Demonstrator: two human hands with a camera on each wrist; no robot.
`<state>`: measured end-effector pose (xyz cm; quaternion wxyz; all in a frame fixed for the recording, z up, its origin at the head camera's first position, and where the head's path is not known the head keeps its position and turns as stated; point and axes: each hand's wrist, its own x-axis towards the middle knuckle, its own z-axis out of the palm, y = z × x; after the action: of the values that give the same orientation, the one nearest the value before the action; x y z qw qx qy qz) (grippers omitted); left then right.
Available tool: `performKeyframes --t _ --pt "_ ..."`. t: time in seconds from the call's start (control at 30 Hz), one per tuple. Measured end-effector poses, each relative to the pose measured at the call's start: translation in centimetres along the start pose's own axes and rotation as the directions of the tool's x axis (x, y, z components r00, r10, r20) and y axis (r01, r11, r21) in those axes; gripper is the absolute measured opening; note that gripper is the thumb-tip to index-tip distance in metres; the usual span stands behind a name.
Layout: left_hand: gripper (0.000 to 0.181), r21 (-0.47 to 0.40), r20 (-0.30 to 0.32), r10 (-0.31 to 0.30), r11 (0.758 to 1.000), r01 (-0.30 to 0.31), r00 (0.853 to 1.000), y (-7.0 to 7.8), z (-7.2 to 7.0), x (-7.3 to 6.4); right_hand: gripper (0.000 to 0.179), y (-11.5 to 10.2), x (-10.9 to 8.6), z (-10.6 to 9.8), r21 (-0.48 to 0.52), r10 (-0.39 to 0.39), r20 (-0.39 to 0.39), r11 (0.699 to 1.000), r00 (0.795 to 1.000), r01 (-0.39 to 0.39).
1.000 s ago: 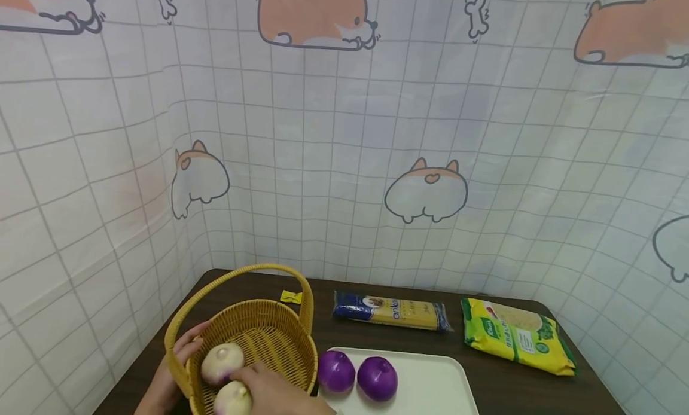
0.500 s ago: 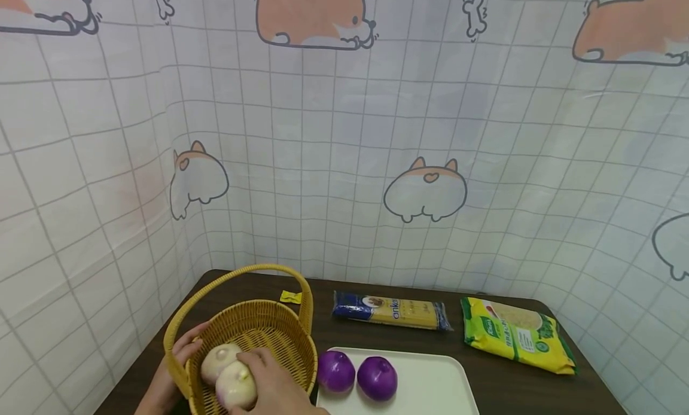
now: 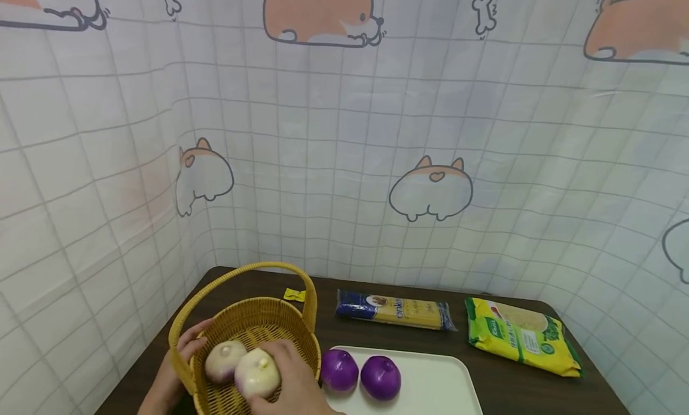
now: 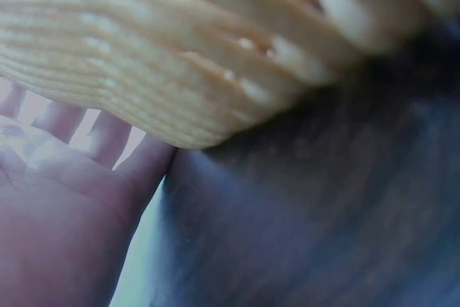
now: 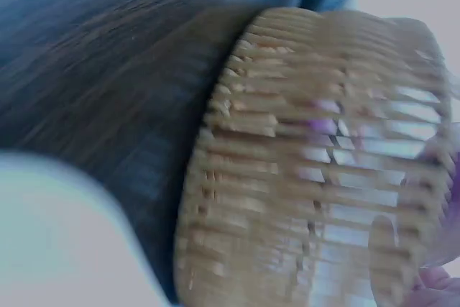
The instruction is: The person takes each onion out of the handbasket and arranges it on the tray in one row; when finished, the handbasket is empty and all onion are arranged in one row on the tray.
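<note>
A yellow woven basket [image 3: 253,310] with an arched handle stands at the table's left. My left hand [image 3: 174,364] holds it at the left rim, fingers bent against the wall. In the left wrist view the fingers [image 4: 108,138] pass behind the weave. My right hand [image 3: 293,382] reaches inside over the near right side and grips a white turnip [image 3: 257,373] with a purple flush, thumb below and fingers on top. Another turnip [image 3: 225,361] lies left of it in the basket. Through the blurred weave [image 5: 287,177], the right wrist view shows white and purple patches.
Right of the basket, a white tray [image 3: 436,379] bears two round purple vegetables [image 3: 380,378]. Behind it lie a spaghetti pack [image 3: 395,310] and, farther right, a yellow-green bag [image 3: 522,337]. A small yellow wrapper [image 3: 293,295] sits behind the basket. A patterned curtain [image 3: 344,164] surrounds the dark table.
My right hand has moved the gripped turnip rightward and slightly up, away from the other one. The left hand and basket stay in place; the head view has shifted slightly.
</note>
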<state>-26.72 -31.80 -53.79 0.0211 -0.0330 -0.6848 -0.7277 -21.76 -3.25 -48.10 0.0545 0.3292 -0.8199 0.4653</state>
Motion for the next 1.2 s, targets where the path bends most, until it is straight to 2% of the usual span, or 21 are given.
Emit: performKeyframes --t 0.1,0.2,0.4,0.57,0.67,0.8,1.07,1.2 --pt "0.052 0.023 -0.004 -0.012 1.000 0.013 1.000 0.2 0.0 0.3 0.069 0.5 -0.9 -1.5 -0.012 -0.034 -0.099 0.999 0.994 0.033" --pt "0.053 0.046 -0.016 -0.022 0.999 0.023 1.000 0.4 -0.1 0.4 0.070 1.1 -1.6 -3.0 0.004 -0.044 -0.142 0.999 0.989 0.045" --pt "0.056 0.041 -0.029 -0.064 0.997 0.065 0.998 0.4 -0.4 0.4 0.068 2.2 -3.2 -5.1 0.118 0.049 -0.146 0.993 0.988 -0.032" --pt "0.056 0.016 -0.029 -0.066 0.998 0.066 0.997 0.3 -0.4 0.4 0.070 3.0 -4.5 -6.7 0.103 0.093 -0.190 0.992 0.977 -0.075" --pt "0.055 0.010 -0.021 -0.054 0.999 0.054 0.998 0.3 -0.3 0.3 0.072 3.4 -5.3 -7.8 0.115 0.150 -0.210 0.985 0.966 -0.128" --pt "0.055 0.009 -0.018 -0.046 0.999 0.046 0.999 0.3 -0.2 0.1 0.073 3.8 -6.5 -9.0 0.129 0.209 -0.253 0.975 0.945 -0.182" --pt "0.054 -0.013 -0.009 -0.041 0.999 0.041 0.999 0.0 0.0 0.1 0.076 4.2 -8.2 -10.7 0.170 0.325 -0.344 0.944 0.881 -0.283" --pt "0.052 -0.023 -0.006 -0.036 0.999 0.036 0.999 0.0 0.0 0.0 0.077 4.8 -8.8 -11.5 0.170 0.384 -0.393 0.923 0.835 -0.345"
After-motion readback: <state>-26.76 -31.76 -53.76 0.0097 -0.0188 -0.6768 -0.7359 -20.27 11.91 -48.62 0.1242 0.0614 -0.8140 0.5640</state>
